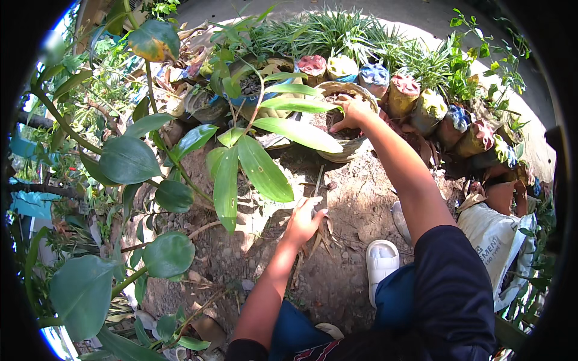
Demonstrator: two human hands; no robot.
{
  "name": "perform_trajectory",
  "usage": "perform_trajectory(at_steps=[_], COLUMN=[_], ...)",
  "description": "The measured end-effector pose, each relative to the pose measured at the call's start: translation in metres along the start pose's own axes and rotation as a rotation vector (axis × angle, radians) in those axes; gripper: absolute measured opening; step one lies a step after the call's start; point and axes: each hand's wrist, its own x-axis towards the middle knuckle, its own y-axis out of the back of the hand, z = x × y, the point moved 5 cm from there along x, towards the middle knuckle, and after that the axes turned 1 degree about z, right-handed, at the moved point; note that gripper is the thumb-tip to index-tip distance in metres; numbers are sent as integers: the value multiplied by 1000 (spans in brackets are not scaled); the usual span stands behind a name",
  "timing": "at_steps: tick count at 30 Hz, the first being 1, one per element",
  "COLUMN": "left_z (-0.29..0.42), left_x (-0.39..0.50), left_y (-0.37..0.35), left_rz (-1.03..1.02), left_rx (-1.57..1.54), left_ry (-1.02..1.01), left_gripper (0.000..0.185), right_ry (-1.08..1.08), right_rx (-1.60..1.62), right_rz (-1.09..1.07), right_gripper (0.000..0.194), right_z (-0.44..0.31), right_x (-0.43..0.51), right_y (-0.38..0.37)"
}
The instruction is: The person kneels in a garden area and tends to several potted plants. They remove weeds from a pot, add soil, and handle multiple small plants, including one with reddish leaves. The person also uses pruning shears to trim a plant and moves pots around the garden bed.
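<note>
My right hand point(354, 115) reaches into a round, weathered planter point(345, 152), its thumb over the inside and its fingers by the far side. Green leaf tips partly cover those fingers, so I cannot tell whether they grip anything. Lower and to the left, my left hand point(301, 223) is over the bare soil, with a thin dry stalk point(319, 178) between fingers and thumb. Withered leaves point(323, 237) hang or lie just below that hand. A broad-leaved green plant point(264, 169) leans in from the left, between the planter and my left hand.
Painted bottle-like edging pieces point(404, 94) curve along the bed, with grassy plants point(332, 34) behind. Another planter point(257, 85) stands left of the first. Large-leaved stems point(131, 160) crowd the left side. A cement sack point(490, 248) lies right, near my white sandal point(381, 266).
</note>
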Motion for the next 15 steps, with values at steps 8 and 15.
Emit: perform_trajectory(at_steps=[8, 15], left_z=[66, 58], left_x=[134, 176], left_y=[28, 33], left_rz=[271, 205], left_rx=[214, 107], left_ry=[-84, 148], left_gripper=[57, 33], right_ry=[158, 294], right_rx=[194, 906], right_rz=[40, -106], right_gripper=[39, 41], right_z=[25, 11], right_x=[-12, -76], right_y=[33, 122])
